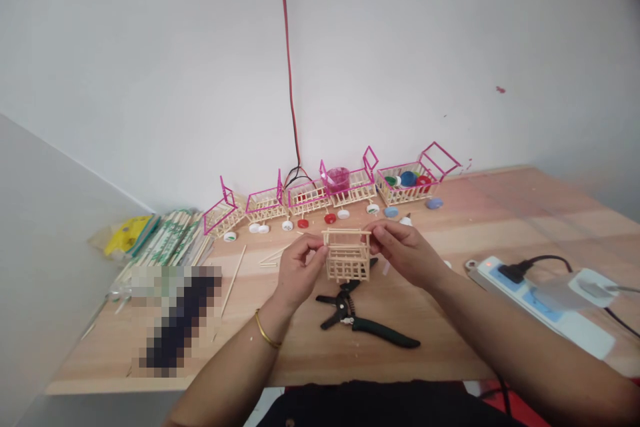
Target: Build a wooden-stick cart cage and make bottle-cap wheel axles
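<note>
- Left hand (300, 270): thumb and fingers pinching the left side of a little stick frame (349, 255)
- Right hand (403, 250): fingertips pinching its top right corner
- So yeah, frame's held up over the table (450, 363), dark-handled pliers (385, 333) lying below
- Pink-rimmed stick carts (309, 204) lined up by the wall (400, 47)

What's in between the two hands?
A little stick frame: the left hand holds one side, the right hand the other. The head view shows it.
</note>
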### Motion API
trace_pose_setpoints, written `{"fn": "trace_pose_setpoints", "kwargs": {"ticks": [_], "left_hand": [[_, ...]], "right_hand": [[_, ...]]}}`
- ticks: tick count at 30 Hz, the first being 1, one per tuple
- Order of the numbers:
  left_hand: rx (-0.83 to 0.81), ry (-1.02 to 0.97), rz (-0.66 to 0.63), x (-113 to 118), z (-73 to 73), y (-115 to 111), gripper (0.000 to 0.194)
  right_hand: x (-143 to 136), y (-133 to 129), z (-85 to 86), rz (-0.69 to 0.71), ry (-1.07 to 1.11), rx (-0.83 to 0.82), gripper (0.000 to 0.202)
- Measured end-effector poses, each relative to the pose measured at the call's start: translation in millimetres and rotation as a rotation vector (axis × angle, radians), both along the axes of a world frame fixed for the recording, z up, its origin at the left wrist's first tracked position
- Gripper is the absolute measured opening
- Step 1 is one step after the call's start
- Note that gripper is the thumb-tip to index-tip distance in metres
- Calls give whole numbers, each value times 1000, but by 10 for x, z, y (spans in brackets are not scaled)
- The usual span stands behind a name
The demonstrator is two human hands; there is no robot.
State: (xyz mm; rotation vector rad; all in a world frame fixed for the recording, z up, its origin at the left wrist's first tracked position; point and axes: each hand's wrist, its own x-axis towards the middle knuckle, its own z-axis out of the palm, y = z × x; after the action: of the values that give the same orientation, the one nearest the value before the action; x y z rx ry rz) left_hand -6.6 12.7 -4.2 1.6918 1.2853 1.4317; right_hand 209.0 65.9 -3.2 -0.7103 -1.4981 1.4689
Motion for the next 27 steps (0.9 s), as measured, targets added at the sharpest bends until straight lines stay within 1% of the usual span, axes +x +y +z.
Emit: {"fn": "trace_pose_setpoints", "kwargs": {"ticks": [3, 8, 12, 15, 19, 23, 27], "left_hand": [[-5, -15, 8, 3, 3, -2, 14], [25, 0, 4, 20, 12, -12, 14], [5, -30, 10, 12, -13, 1, 14], [-25, -79, 28, 4, -32, 20, 15], [-27, -123, 26, 11, -20, 32, 16], [-19, -121, 33, 23, 1, 27, 23], [-4, -136, 76, 20, -26, 23, 31]], "right_hand": [[-3, -1, -5, 20, 19, -10, 28], [9, -23, 91, -22, -142, 63, 27], [11, -10, 129, -20, -177, 108, 25], [11, 7, 141, -20, -226, 199, 26], [15, 6, 158, -63, -311, 299, 29], [27, 3, 148, -123, -338, 330, 29], [29, 6, 115, -160, -363, 361, 28]]}}
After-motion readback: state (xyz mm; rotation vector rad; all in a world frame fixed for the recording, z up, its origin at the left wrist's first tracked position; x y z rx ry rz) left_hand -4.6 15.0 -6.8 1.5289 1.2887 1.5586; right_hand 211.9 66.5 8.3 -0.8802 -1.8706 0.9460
